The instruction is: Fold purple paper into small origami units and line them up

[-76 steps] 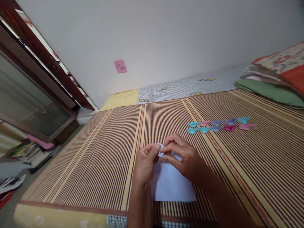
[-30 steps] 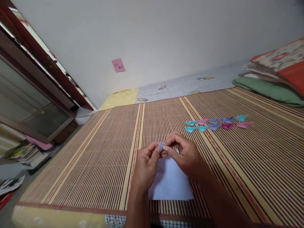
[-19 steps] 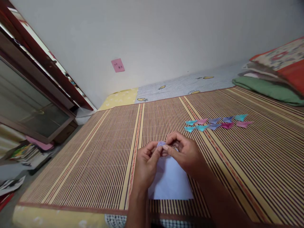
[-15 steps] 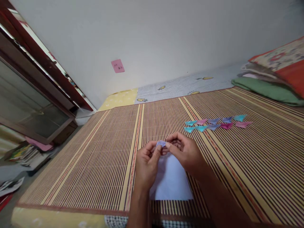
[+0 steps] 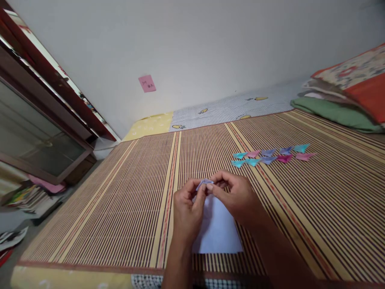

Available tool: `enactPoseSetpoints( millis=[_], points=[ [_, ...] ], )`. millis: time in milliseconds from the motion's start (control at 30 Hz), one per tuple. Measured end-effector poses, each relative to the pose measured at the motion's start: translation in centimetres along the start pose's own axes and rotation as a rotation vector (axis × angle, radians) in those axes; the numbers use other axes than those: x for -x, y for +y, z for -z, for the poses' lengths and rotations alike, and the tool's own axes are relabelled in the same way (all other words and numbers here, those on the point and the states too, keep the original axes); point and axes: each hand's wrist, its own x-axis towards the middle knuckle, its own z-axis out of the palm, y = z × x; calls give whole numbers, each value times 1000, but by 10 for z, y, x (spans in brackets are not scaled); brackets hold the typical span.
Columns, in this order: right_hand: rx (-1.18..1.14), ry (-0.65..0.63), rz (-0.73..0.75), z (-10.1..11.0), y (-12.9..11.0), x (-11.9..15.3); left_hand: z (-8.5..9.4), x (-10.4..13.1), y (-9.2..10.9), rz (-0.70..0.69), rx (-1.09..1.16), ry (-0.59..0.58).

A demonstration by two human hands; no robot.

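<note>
"Fingers first: open or closed?"

"Closed. The left hand (image 5: 186, 210) has thumb and fingers clamped on the small lilac folded paper (image 5: 205, 182), and the right hand (image 5: 239, 194) pinches its right part, thumb in front."

"Anything changed?"

"Yes. A second ago it was a compact bit between the thumbs; now it shows wider, with points at the sides."

"Which way does it lie?"

"Long axis left to right, left point a little lower. It's held up near the far end of the white sheet (image 5: 218, 233), which rests on the striped mat (image 5: 120, 208)."

"And farther off?"

"Two rows of coloured folded pieces (image 5: 252, 161), then a pink note (image 5: 147, 83) on the wall (image 5: 210, 48)."
</note>
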Motion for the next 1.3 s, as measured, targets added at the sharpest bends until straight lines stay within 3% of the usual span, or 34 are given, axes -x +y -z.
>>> enactPoseSetpoints(
  millis=[200, 500, 633, 967, 1300],
  points=[
    [-19, -41, 37, 4, 5, -3, -3, 0, 3, -36, -128, 22],
    [-87, -162, 7, 8, 10, -4, 3, -7, -3, 207, 328, 6],
    [-101, -172, -11, 11, 9, -3, 3, -7, -2, 208, 344, 0],
    [102, -107, 119, 9, 9, -1, 2, -7, 3, 204, 361, -28],
    [-112, -177, -11, 10, 13, -2, 4, -7, -1, 223, 440, -94]
  ],
)
